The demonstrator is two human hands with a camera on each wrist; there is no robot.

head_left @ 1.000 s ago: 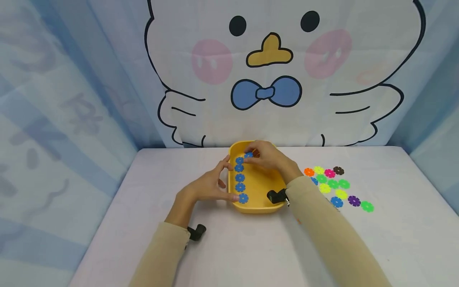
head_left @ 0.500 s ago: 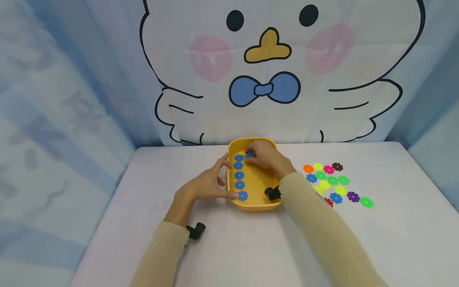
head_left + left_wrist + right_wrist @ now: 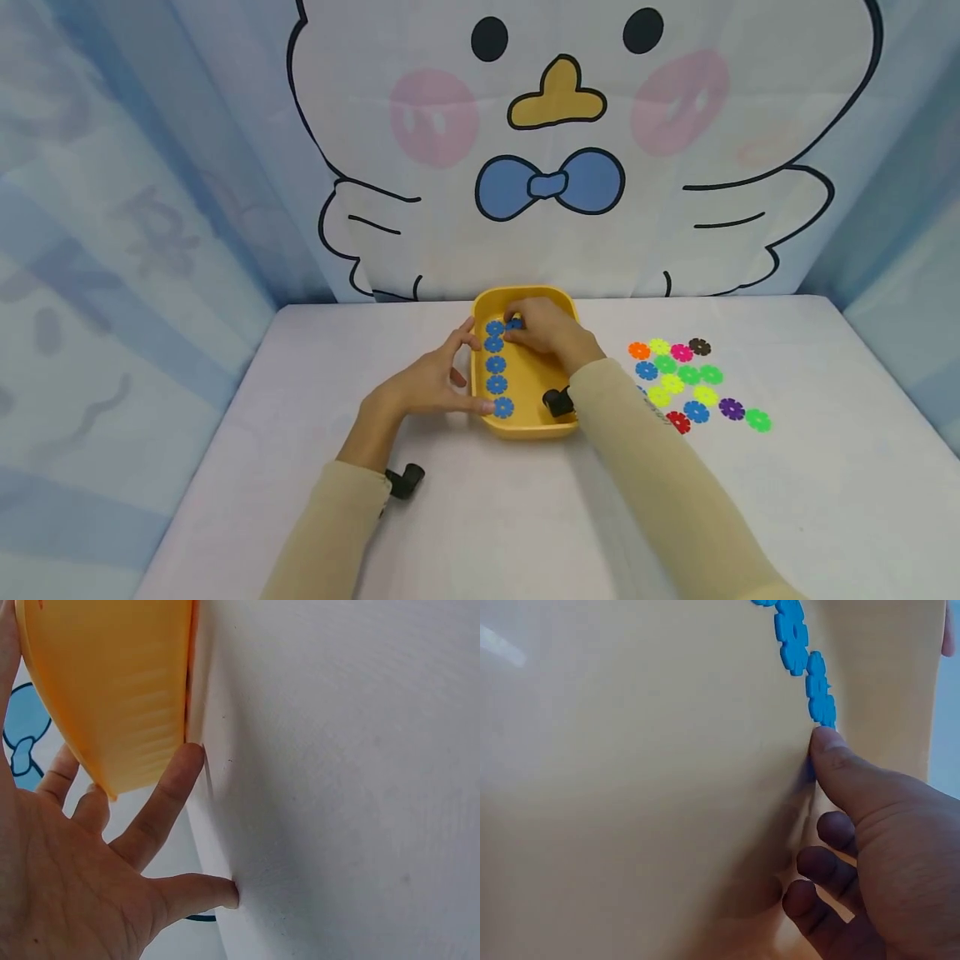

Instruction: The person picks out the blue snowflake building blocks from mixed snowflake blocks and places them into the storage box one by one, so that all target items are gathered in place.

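A shallow yellow tray (image 3: pixel 536 380) lies near the table's far edge. Along its left side runs a line of several blue flower-shaped discs (image 3: pixel 497 384). My left hand (image 3: pixel 422 388) holds the tray's left rim, its thumb over the front part and its fingers spread farther back. In the left wrist view, one fingertip meets the lower edge of the tray's outer wall (image 3: pixel 112 682). My right hand (image 3: pixel 551 329) reaches into the far end and pinches a blue flower-shaped disc (image 3: pixel 513 323), mostly hidden by the fingers. Other blue discs (image 3: pixel 791 634) continue beyond the thumb in the right wrist view.
Right of the tray, loose flower-shaped discs in several colours lie scattered, among them a purple disc (image 3: pixel 731 408), a red disc (image 3: pixel 678 422) and a brown disc (image 3: pixel 700 347). My right forearm (image 3: pixel 645 467) passes close to them. A printed cloth (image 3: pixel 555 250) hangs behind the table.
The right hand has shifted slightly left within the tray's far end, with the blue disc between its fingers. The left hand keeps its place on the rim. The head view has moved slightly.
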